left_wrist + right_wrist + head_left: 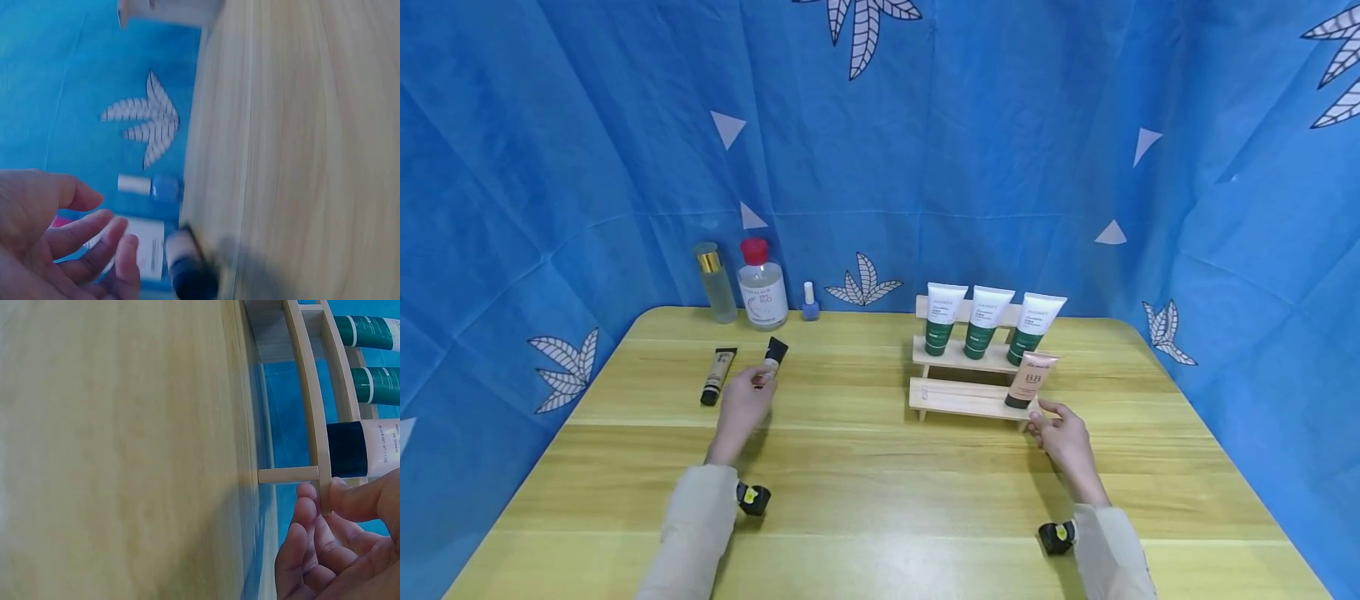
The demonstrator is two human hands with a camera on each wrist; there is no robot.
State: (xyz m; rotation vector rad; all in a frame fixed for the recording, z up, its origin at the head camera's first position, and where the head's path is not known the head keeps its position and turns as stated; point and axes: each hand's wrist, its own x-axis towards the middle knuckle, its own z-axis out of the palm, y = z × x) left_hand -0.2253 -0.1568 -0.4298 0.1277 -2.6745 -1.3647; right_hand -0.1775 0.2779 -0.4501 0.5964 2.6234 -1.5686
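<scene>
A small tube with a black end [777, 348] is just beyond the fingers of my left hand [747, 406]. In the left wrist view, that hand's fingers bend loosely with nothing between them, and the blurred tube [182, 247] appears apart from them. At the right, my right hand [1063, 437] pinches the end of the lower tier of a two-tier wooden rack [958, 398], thumb above and fingers below. On that tier a pink BB cream tube [1032, 377] stands beside the hand. Three green-and-white tubes [982, 323] stand on the upper tier.
Left of my left hand lies a beige tube [720, 372] with a black cap. Along the back edge stand a gold-collared bottle [720, 292], a red-capped clear bottle [763, 292] and a blue nail polish bottle [810, 307]. A blue cloth [850, 167] hangs behind the wooden table [880, 500].
</scene>
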